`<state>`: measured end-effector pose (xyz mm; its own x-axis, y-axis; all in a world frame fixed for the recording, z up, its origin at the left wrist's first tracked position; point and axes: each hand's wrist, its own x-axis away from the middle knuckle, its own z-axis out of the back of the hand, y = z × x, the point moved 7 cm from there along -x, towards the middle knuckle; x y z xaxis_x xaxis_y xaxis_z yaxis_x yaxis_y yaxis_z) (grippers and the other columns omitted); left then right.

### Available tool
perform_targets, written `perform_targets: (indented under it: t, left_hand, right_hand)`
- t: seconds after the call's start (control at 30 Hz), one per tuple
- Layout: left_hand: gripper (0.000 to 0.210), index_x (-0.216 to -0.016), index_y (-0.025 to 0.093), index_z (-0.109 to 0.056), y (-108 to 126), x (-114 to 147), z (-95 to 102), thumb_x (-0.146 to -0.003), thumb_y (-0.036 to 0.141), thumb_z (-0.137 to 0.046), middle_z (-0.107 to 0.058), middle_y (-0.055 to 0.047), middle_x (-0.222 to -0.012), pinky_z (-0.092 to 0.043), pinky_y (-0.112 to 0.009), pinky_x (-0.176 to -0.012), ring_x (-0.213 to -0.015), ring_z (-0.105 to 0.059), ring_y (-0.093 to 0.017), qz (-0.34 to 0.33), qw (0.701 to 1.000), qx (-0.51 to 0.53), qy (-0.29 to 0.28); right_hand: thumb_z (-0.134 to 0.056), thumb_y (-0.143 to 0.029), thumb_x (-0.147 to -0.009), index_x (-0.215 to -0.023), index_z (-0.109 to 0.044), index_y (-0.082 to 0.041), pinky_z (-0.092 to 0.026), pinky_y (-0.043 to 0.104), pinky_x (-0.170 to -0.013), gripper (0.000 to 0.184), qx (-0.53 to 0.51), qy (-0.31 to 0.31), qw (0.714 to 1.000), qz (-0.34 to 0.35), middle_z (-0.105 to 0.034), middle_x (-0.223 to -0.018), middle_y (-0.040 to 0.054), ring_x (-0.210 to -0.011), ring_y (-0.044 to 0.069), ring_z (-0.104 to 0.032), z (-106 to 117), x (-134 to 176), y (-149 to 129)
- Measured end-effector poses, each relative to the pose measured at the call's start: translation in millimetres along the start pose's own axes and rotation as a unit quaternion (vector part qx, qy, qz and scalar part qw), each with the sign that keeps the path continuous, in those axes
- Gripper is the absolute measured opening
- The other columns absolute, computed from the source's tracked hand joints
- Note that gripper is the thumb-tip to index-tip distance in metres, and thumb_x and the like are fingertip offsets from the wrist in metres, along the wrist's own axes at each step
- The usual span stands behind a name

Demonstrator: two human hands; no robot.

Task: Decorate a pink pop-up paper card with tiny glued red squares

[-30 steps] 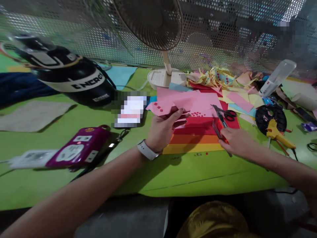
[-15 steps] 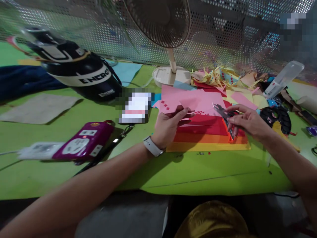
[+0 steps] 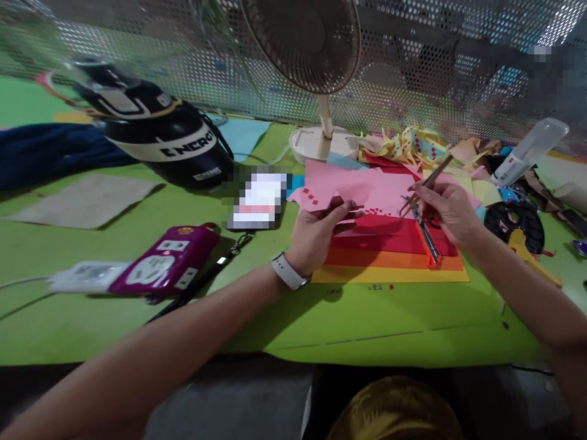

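My left hand (image 3: 316, 235), with a white watch band on the wrist, is closed on a piece of pink paper (image 3: 300, 197) that bears a few small red squares. In my right hand (image 3: 447, 208) are slim metal tweezers (image 3: 433, 174), tips pointing down and left. Just below them an orange-handled utility knife (image 3: 427, 238) lies across stacked red paper (image 3: 385, 241) and orange paper (image 3: 367, 260). Tiny red paper bits (image 3: 376, 211) are scattered on a pink sheet (image 3: 353, 177) between my hands.
A fan (image 3: 326, 143) stands behind the papers. Left are a black jug (image 3: 183, 146), a phone (image 3: 261, 198) and a purple power strip (image 3: 165, 260). Paper scraps (image 3: 413, 146), a clear bottle (image 3: 529, 153) and a black tray (image 3: 513, 226) lie right.
My right hand has lifted the tweezers off the area of the knife and turned them, tips down and left. My left hand keeps its hold on the pink paper. The view has shifted slightly.
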<state>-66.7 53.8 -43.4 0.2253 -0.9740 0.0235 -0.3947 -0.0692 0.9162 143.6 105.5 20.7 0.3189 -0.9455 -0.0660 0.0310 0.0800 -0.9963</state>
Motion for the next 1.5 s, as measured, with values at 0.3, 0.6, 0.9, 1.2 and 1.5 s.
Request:
perform_targets:
  t: [0.3, 0.6, 0.9, 1.2, 1.5]
  left_hand:
    - [0.025, -0.083, 0.017, -0.071, -4.3, 0.0, -0.5, -0.069, 0.035, -0.082, -0.076, -0.006, -0.084, -0.058, -0.027, -0.067, -0.086, -0.074, -0.022, -0.005, 1.000, -0.010, -0.016]
    - [0.027, -0.083, 0.017, -0.071, -6.0, 0.3, -1.6, -0.068, 0.036, -0.083, -0.076, -0.007, -0.087, -0.059, -0.030, -0.072, -0.090, -0.073, -0.023, -0.003, 1.000, -0.009, -0.019]
    - [0.028, -0.081, 0.016, -0.069, -7.7, 1.4, -1.1, -0.067, 0.036, -0.083, -0.076, -0.009, -0.087, -0.058, -0.030, -0.066, -0.091, -0.073, -0.026, 0.026, 1.000, -0.004, -0.016]
    - [0.029, -0.080, 0.016, -0.069, -8.1, 2.8, -1.9, -0.065, 0.037, -0.083, -0.076, -0.009, -0.085, -0.059, -0.035, -0.073, -0.094, -0.073, -0.028, 0.032, 0.999, -0.009, -0.013]
    - [0.025, -0.081, 0.017, -0.069, -9.7, 1.9, -0.7, -0.066, 0.032, -0.083, -0.076, -0.007, -0.086, -0.059, -0.032, -0.070, -0.087, -0.073, -0.024, 0.027, 1.000, 0.007, -0.010]
  right_hand:
    - [-0.076, -0.040, -0.072, -0.079, -0.073, -0.017, -0.052, 0.030, -0.063, 0.024, 0.282, -0.118, 0.950, 0.059, -0.072, -0.075, 0.0039, -0.066, 0.016, -0.064, -7.6, -6.1, 17.4]
    - [-0.082, -0.049, -0.066, -0.078, -0.073, -0.016, -0.054, 0.021, -0.052, 0.036, 0.095, -0.014, 0.995, -0.022, -0.075, -0.074, 0.0056, -0.066, 0.015, -0.070, -6.0, -34.6, 26.4]
    - [-0.083, -0.039, -0.070, -0.075, -0.070, -0.020, -0.055, 0.018, -0.050, 0.023, -0.012, 0.071, 0.991, -0.113, -0.074, -0.066, 0.0013, -0.064, 0.014, -0.073, -12.3, -44.9, 67.1]
    - [-0.080, -0.032, -0.074, -0.075, -0.070, -0.020, -0.057, 0.023, -0.054, 0.015, 0.000, 0.083, 0.994, -0.076, -0.075, -0.069, 0.0018, -0.066, 0.017, -0.074, -13.9, -46.9, 71.3]
    - [-0.078, -0.027, -0.074, -0.073, -0.069, -0.018, -0.060, 0.023, -0.058, 0.012, -0.012, 0.075, 0.994, -0.082, -0.076, -0.071, 0.0038, -0.062, 0.014, -0.072, -18.8, -46.0, 66.7]
